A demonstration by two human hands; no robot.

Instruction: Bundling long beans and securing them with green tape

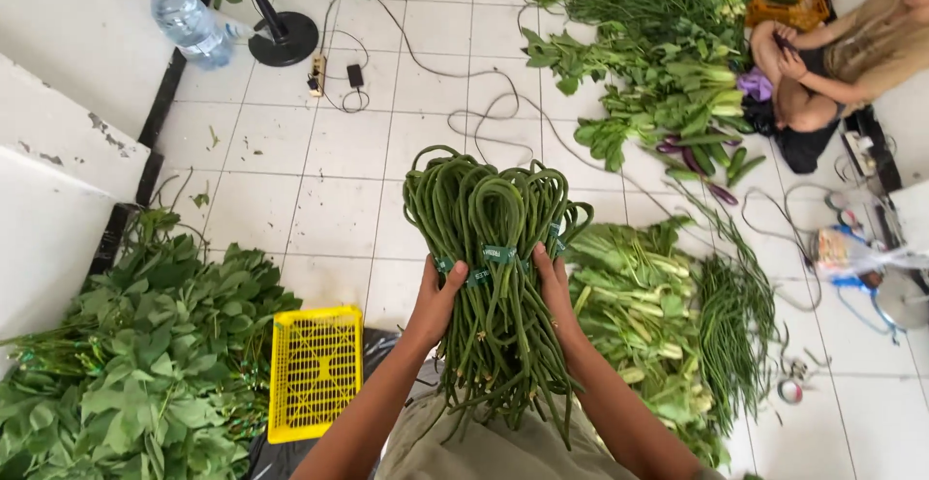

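Both hands clasp a thick bundle of long green beans (494, 277) lifted in front of the body, above the lap: the left hand (437, 301) curls around its left flank and the right hand (554, 286) around its right, fingers wrapped and thumbs pressing inward just below the green tape bands (499, 254) that tie the stalks. Gripping at the bands likely keeps the looped tops fanned upward while the loose ends hang down between the forearms. Beyond the hands lies bare white tiled floor (339, 180), crossed by a thin cable (455, 74). Left of the left hand sits a yellow plastic crate (314, 369), and farther left a heap of broad leafy greens (145, 364) against the wall. Right of the right hand, close by, lie piled stalked greens (639, 306) and more long beans (735, 325). Far ahead to the right another person (842, 54) sits by further vegetables (658, 64); a water bottle (189, 20) stands far ahead to the left.
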